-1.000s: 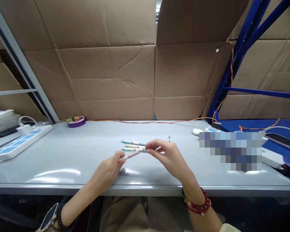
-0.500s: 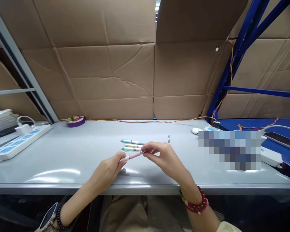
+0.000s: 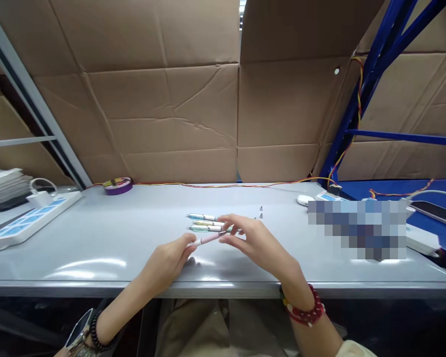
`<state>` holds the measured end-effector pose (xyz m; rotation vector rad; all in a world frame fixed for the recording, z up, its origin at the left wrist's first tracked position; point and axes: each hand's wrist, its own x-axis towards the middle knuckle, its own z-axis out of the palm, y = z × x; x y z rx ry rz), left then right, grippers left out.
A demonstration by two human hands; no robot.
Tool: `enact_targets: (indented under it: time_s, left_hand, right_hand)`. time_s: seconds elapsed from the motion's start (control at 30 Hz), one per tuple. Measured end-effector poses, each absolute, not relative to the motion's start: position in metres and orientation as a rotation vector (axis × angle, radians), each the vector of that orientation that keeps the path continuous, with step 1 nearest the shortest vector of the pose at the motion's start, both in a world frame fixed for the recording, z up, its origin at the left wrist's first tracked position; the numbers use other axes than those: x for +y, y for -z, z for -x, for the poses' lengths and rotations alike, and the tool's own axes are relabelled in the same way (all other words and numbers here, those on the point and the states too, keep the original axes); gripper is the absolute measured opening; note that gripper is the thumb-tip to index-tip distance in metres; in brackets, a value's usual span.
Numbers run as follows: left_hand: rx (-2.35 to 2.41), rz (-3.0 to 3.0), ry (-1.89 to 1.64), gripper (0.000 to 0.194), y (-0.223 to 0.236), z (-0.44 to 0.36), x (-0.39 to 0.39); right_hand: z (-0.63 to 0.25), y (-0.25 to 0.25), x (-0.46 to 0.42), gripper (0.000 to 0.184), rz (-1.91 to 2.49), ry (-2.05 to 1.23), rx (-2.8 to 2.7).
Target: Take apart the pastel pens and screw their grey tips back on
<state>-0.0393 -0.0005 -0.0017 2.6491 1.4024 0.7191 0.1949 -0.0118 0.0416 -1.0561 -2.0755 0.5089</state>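
Near the front middle of the table, my left hand (image 3: 173, 255) is closed in a pinch on the white end of a pink-and-white pen (image 3: 210, 238). The pen slants up to the right, its dark metallic tip pointing at my right hand (image 3: 250, 240). Thumb and fingers of that hand are parted around the tip; whether one still touches it is hard to see. Just behind lie several pens with white, blue, yellow and green parts, such as a white-and-green pen (image 3: 204, 228), their right ends partly covered by my right hand. Two small grey cone-shaped pieces (image 3: 260, 212) sit farther back.
A purple tape roll (image 3: 118, 186) lies at the back left, and a white power strip (image 3: 33, 218) along the left side. Thin red-yellow wires (image 3: 208, 185) follow the back edge. At right are a white mouse (image 3: 305, 200), a blurred-out patch and a phone (image 3: 436, 214).
My right thumb and fingers have spread apart from their pinch at the pen's tip. My left hand keeps its hold on the pen. The view has shifted slightly.
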Motion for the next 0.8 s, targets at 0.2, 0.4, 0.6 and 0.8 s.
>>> enact_targets:
  time_s: [0.2,0.4,0.6,0.8]
  left_hand:
    - [1.400,-2.641,-0.693,0.027,-0.0009,0.0377,-0.0018]
    - [1.371,-2.657,-0.686,0.026,0.0003,0.0381,-0.0004]
    - [1.365,-2.684,-0.665,0.028,0.0023,0.0388,0.0007]
    - [1.364,-2.673,-0.660,0.027,0.0019,0.0392,-0.0001]
  right_hand:
    - [-0.1940,-0.0415,-0.0129,0.013,1.088,-0.427,-2.132]
    - [-0.1933,-0.0412,-0.0118,0.032,1.225,-0.427,-2.202]
    - [-0.1953,-0.0412,-0.0127,0.018,1.156,-0.430,-2.219]
    - [-0.1958,-0.0410,-0.0123,0.016,1.160,-0.486,-2.214]
